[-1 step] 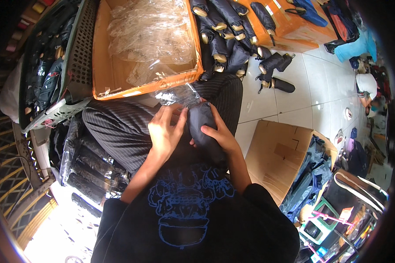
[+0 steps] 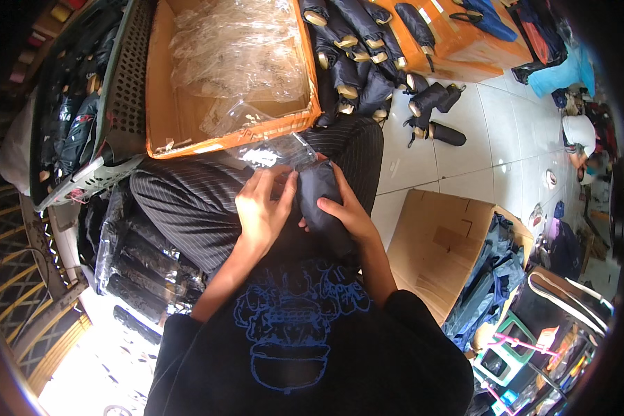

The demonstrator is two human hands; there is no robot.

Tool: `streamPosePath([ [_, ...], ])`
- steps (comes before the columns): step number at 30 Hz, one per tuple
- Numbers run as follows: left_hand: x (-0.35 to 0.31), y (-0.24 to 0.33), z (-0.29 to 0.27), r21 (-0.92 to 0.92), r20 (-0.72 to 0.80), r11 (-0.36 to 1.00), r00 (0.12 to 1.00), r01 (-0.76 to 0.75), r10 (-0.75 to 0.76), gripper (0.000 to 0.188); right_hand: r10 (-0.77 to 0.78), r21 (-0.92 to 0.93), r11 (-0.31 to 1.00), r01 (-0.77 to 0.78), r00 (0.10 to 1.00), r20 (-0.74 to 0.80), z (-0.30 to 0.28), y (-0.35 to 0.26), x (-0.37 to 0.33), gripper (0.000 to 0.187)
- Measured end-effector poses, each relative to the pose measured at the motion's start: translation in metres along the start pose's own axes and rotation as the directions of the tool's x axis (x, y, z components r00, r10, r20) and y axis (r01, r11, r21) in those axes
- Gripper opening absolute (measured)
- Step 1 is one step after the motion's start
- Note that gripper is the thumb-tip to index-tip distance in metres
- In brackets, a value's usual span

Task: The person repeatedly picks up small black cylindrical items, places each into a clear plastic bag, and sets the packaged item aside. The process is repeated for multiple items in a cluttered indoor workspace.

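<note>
My right hand [image 2: 350,211] is wrapped round a folded umbrella [image 2: 322,204] in a black sleeve, its thumb lying across the fabric. The umbrella is tilted, its far end close to a clear plastic bag [image 2: 274,150]. Thumb and fingers of my left hand [image 2: 265,201] are pinched together at the near edge of that bag, just left of the umbrella. Beyond it, the bag spreads over my lap toward the front rim of an open cardboard box [image 2: 232,141]. Inside the box lies a heap of clear plastic bags [image 2: 236,52].
Black-sleeved umbrellas [image 2: 357,80] are piled right of the box, with several on the tiled floor [image 2: 464,166]. A grey perforated crate [image 2: 121,104] stands left, above packed dark bundles [image 2: 142,260]. To the right, a brown carton [image 2: 437,243] holds blue fabric items [image 2: 489,277].
The clear plastic bag has shifted slightly near the box rim. Both hands and the umbrella stay almost where they were.
</note>
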State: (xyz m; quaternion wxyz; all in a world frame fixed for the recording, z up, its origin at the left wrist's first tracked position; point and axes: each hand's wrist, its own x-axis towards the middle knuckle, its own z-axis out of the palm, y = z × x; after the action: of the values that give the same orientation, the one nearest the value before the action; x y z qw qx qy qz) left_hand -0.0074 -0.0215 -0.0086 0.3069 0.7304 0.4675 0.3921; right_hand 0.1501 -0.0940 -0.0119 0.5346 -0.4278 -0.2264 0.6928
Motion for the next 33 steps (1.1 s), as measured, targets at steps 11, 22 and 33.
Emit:
streamPosePath([
  [11,-0.014,-0.014,0.008,-0.295,-0.039,0.951,0.993,0.097,-0.114,0.023,-0.029,-0.074,0.997,0.029,1.0,0.001,-0.007,0.005,0.003,0.078],
  [22,-0.012,-0.001,0.004,-0.763,0.591,-0.053,0.663,0.644,-0.459,0.042,-0.132,-0.275,0.95,0.146,0.989,0.068,-0.007,0.01,0.01,0.074],
  [33,-0.001,0.011,0.009,-0.818,0.434,0.192,0.8,0.543,-0.415,0.039,0.177,-0.074,0.983,-0.168,0.974,0.145,0.003,-0.01,0.004,0.086],
])
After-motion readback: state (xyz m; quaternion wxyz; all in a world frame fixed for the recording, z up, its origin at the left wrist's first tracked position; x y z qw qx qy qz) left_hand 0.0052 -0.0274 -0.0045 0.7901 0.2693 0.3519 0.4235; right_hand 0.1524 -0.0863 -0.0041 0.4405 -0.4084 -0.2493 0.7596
